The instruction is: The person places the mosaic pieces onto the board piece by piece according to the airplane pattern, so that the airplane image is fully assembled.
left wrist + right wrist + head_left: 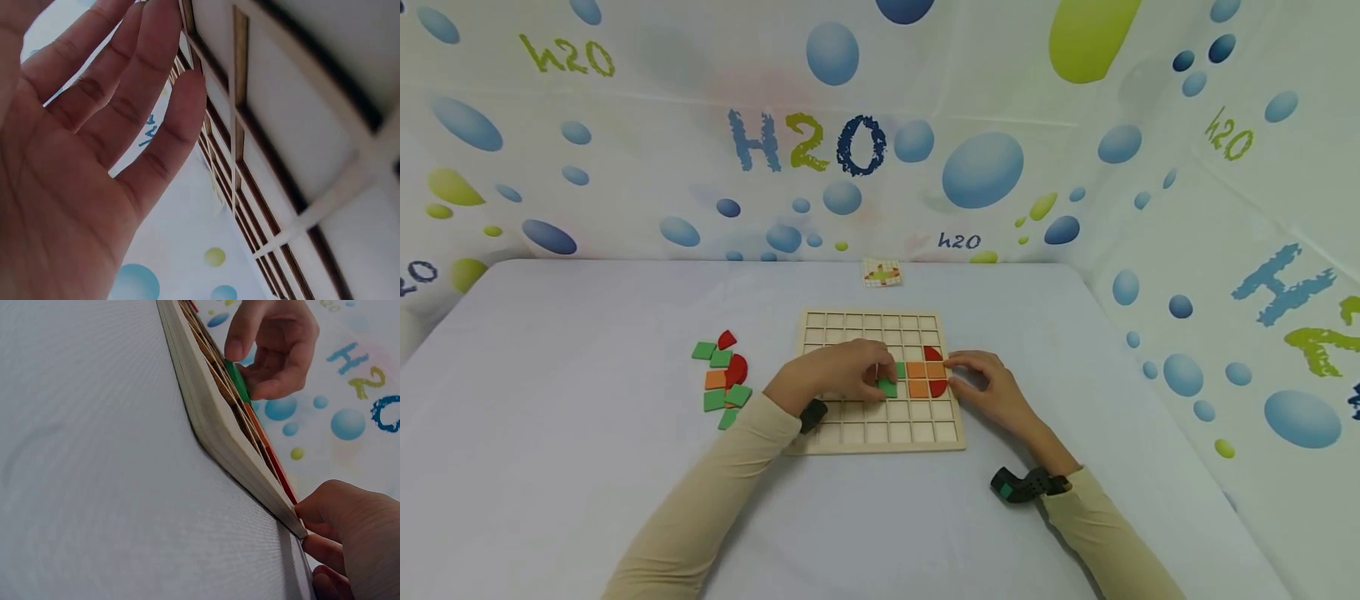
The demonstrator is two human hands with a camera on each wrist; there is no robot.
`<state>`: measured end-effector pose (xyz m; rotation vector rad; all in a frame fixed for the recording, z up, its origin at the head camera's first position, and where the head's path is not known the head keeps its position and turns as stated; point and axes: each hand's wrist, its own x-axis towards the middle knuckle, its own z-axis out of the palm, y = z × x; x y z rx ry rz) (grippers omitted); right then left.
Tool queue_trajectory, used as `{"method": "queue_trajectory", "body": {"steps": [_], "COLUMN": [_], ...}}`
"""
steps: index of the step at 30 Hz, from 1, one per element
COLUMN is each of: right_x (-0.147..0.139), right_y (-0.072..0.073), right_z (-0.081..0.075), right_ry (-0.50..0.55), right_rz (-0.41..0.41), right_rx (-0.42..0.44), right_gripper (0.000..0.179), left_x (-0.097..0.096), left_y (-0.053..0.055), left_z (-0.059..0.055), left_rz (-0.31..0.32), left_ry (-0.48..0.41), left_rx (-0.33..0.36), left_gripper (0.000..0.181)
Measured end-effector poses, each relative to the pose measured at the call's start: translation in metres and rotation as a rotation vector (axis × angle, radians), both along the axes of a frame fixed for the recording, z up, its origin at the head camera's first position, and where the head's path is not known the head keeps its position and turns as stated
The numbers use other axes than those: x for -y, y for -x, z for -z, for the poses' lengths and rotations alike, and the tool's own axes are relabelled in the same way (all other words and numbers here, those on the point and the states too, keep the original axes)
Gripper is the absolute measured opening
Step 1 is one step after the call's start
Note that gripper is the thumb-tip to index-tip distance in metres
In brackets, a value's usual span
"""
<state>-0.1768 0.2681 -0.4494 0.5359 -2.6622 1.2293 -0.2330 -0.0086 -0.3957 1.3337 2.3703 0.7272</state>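
Note:
A wooden grid board (880, 446) lies on the table. My left hand (842, 369) reaches over it, thumb and forefinger pinching a green square tile (888, 389) at a middle cell. In the right wrist view that green tile (238, 381) stands at a slant between the fingertips. Another green tile (901, 370) shows just beyond the fingers. To its right sit orange squares (916, 369) and two rounded red pieces (937, 389). At the right rim, my right hand (992, 390) touches the board with thumb and forefinger spread. The left wrist view shows the left palm (62, 187) beside the grid.
Left of the board lies a loose pile of green squares (713, 400), an orange square (715, 380) and red rounded pieces (737, 369). A small pattern card (882, 272) lies at the table's back edge. Behind stands a printed curtain (700, 167).

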Motion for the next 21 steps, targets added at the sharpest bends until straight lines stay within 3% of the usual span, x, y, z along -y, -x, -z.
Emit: {"method": "queue_trajectory", "body": {"steps": [6, 21], "right_x": [-0.001, -0.001], "right_y": [0.000, 0.000], "right_z": [-0.001, -0.001], "right_ry": [-0.006, 0.006], "right_rz": [0.006, 0.006], "right_rx": [0.021, 0.043], "right_gripper": [0.027, 0.028], "left_x": [-0.005, -0.012], "left_y": [0.000, -0.004], "left_z": [0.000, -0.001], "left_rz": [0.017, -0.019], "left_ry": [-0.010, 0.034], "left_rx": [-0.016, -0.070], "left_gripper": [0.015, 0.017]}}
